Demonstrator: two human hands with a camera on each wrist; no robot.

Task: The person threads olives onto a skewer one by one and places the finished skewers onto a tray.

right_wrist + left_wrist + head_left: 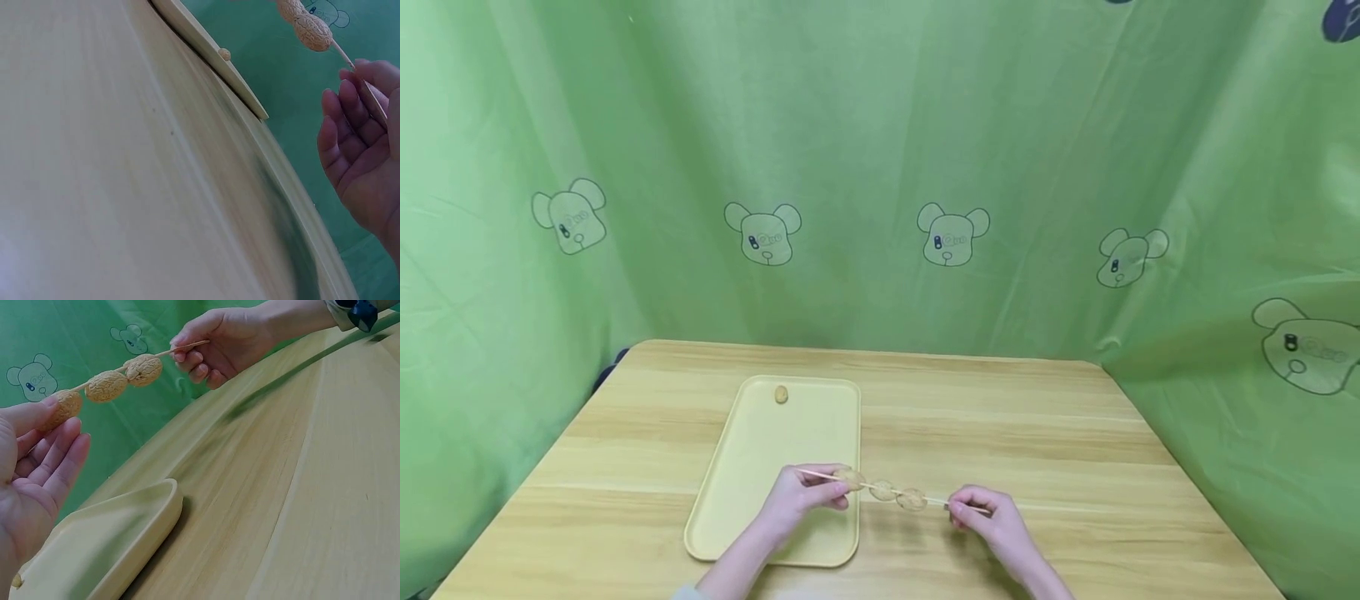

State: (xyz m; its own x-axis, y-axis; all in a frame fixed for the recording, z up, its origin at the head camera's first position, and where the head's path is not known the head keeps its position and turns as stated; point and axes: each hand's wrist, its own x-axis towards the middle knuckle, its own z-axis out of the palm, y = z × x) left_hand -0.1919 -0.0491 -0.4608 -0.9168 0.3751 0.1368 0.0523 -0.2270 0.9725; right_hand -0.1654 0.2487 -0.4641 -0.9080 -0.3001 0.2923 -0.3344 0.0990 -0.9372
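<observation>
a green curtain [857, 150] printed with bear-head outlines hangs beyond my fingers, above a wood-grain counter [1015, 433] that spreads below them. a pale yellow tray [760, 450] sits on the counter beneath my left fingers, reaching out ahead of them.

over its near right side, thumb and forefinger of my left hand [796, 497] pinch a nut-like piece [850, 479], the other fingers loosely extended. at right, over the counter, the fingers of my right hand [995, 521] grasp a thin skewer [937, 501], which slants between my two sets of fingers, lifted off the counter.

along the skewer, a second nut-like piece [882, 490] and a third nut-like piece [912, 499] sit between my left fingertips and my right. a loose nut-like piece [781, 394] lies in the tray's far end, ahead of my left fingers and apart from them.

to handle this well, i judge, the right fingers should keep the skewer straight while the left ease their piece along with light pressure, clear of the tip that appears to poke past them.

the count: one curtain, one counter, one tray, two hands, one skewer, four nut-like pieces, three strung and one loose.
</observation>
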